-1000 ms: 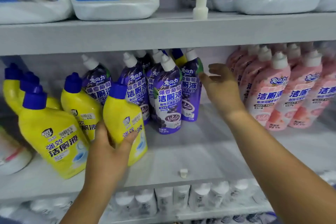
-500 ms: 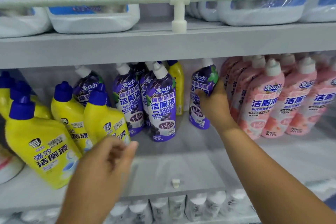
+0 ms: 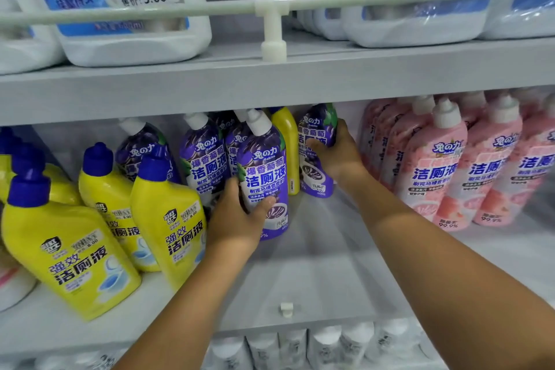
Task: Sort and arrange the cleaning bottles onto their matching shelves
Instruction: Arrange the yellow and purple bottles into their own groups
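Both hands were engaged on the middle shelf (image 3: 315, 273), each closed around a purple bottle.

Left hand (image 3: 237, 219): the grip was wrapped round the lower body of the front purple bottle (image 3: 264, 177), thumb across the label, fingers behind. The bottle was held upright at the head of the purple group, probably to line it up with the row behind.

Right hand (image 3: 339, 156): the grip was curled round the rear purple bottle (image 3: 316, 141), further back and tilted slightly. It looked to be held aside so that the stray yellow bottle (image 3: 285, 141), wedged between the purple ones, could be reached (a judgement only; that one belongs with the yellow group at left).

Groups as laid out: yellow bottles (image 3: 72, 252) left, purple centre, pink bottles (image 3: 435, 171) right, well apart from the yellow. Sorting was judged mostly done, one misfit left.

Materials: purple and pink bottles were slim, shrink-sleeved, glossy, with white angled nozzle caps. Yellow ones were squat, flat-sided plastic with blue caps and bent necks, easily toppled when leaning. White jugs (image 3: 129, 39) sat on the upper shelf behind a white rail (image 3: 150, 10). A small white clip (image 3: 286, 309) was seen near the shelf's front edge.
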